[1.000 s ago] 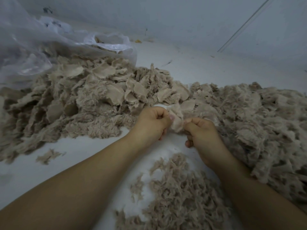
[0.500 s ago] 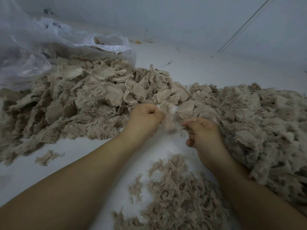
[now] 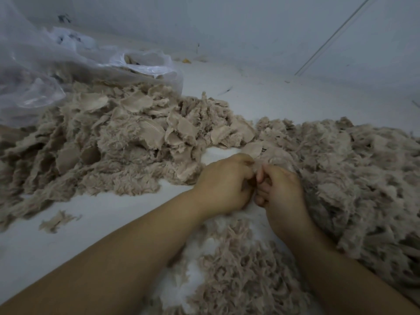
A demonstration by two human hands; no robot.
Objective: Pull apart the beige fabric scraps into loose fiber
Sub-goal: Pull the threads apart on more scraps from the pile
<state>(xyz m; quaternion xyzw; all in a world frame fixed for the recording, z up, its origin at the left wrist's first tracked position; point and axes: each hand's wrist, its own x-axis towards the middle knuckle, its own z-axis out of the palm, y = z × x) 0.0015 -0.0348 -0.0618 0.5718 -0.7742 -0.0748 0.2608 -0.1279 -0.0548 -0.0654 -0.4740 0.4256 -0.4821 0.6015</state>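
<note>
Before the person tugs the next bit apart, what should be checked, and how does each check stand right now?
1. Left hand grips beige fabric: ok.
2. Right hand grips it too: ok.
3. How much fabric lies between the hands: cannot tell, fingers hide it.
4. Heap of whole beige fabric scraps within reach: ok.
5. Loose beige fiber pile below the hands to catch the drop: ok.
6. Clear plastic bag away from the hands: ok.

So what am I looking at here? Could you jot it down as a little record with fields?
Left hand: pinches a beige scrap
Right hand: pinches the same scrap
Hands: close together
Scrap pile: left, spilling from a clear plastic bag
Loose fiber: heaped right, more near the forearms
Surface: white
</note>
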